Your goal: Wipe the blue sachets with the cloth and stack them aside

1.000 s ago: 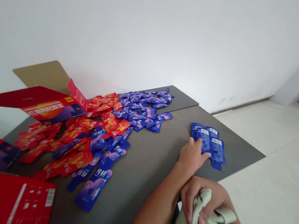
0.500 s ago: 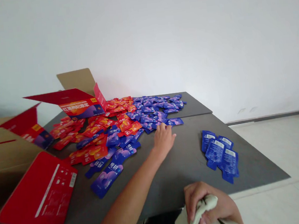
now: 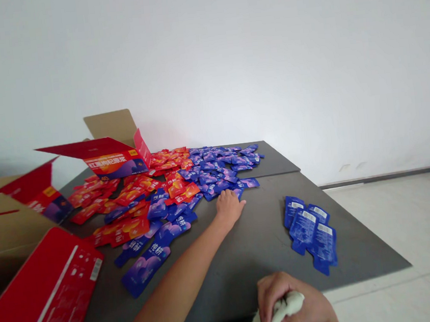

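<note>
My left hand reaches over the dark table, its fingers at the near edge of a heap of blue-purple pouches. Its fingertips are partly hidden, so whether they pinch a pouch cannot be made out. Low in the view, my right hand is closed around a bunched pale cloth. Red-orange pouches lie left of the blue ones, some mixed together. Several blue pouches, backs up with white labels, form a small overlapping group on the right.
An open red box stands behind the red pouches. Another open carton with red flaps fills the left front. The table's right edge slants beside a pale floor; a white wall rises behind.
The view has shifted slightly, so the table and pouches appear a little lower and further left. My left hand has settled against the edge of the blue heap, its fingers more curled.
</note>
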### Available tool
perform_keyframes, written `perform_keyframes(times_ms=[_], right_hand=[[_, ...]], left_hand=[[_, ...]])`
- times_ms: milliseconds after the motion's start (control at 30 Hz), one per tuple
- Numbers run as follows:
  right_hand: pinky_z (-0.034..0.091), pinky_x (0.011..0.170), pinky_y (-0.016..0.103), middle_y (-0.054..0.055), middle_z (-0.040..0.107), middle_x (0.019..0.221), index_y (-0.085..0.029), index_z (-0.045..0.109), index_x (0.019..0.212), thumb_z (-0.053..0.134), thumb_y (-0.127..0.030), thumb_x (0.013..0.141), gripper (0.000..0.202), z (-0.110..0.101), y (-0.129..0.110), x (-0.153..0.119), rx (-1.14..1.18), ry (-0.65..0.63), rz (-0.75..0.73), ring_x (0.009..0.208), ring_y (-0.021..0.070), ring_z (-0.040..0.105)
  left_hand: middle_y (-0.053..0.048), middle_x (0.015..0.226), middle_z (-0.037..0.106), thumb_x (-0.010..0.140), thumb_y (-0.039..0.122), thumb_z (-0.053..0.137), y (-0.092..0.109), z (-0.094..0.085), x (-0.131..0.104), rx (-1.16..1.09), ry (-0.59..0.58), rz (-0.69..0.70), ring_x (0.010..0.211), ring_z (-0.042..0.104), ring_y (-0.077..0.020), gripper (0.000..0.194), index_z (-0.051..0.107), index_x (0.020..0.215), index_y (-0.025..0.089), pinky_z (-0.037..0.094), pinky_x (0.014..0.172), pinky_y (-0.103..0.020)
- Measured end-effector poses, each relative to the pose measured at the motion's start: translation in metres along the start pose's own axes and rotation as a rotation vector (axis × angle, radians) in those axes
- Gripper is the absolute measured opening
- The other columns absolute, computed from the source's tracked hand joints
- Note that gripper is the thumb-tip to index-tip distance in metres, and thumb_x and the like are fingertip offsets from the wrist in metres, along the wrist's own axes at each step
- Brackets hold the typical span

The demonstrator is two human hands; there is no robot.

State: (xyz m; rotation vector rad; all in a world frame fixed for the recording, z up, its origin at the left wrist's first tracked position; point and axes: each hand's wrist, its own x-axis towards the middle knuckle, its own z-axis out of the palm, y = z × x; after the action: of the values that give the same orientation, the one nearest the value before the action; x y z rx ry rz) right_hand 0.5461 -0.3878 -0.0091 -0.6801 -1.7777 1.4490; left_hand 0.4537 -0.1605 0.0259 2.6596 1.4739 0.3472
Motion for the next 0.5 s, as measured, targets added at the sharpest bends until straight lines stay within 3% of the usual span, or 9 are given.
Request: perform_keyframes(times_ms=[100,300,500], right_hand=[[0.052,0.067,0.024,0.007,0.072,0.078,-0.014,0.083,0.088,0.090,-0.061,0.070,0.050,0.001,-0.002,0.002,0.104,0.088,0.019,0.072,0.0147,0.065],[0.053,0.068,0.024,0.008,0.075,0.079,-0.013,0.084,0.089,0.091,-0.056,0.071,0.047,0.001,-0.010,0.005,0.130,0.074,0.022,0.073,0.0149,0.067],[0.055,0.069,0.025,0.009,0.075,0.082,-0.013,0.083,0.089,0.091,-0.052,0.072,0.044,-0.001,-0.009,0.003,0.128,0.071,0.019,0.074,0.0154,0.068]], left_hand=[[-0.012,0.132,0.064,0.100,0.043,0.064,0.006,-0.002,0.006,0.011,-0.040,-0.013,0.120,0.062,-0.0279,0.039,0.063,0.128,0.016,0.053,0.101,-0.050],[-0.012,0.130,0.064,0.100,0.037,0.066,0.014,-0.017,0.026,-0.026,-0.164,-0.029,0.110,0.067,-0.0250,0.037,0.062,0.130,0.016,0.059,0.093,-0.046],[-0.011,0.130,0.064,0.099,0.038,0.066,0.005,-0.030,0.012,-0.148,-0.157,-0.091,0.111,0.067,-0.0250,0.038,0.062,0.130,0.016,0.058,0.094,-0.047]])
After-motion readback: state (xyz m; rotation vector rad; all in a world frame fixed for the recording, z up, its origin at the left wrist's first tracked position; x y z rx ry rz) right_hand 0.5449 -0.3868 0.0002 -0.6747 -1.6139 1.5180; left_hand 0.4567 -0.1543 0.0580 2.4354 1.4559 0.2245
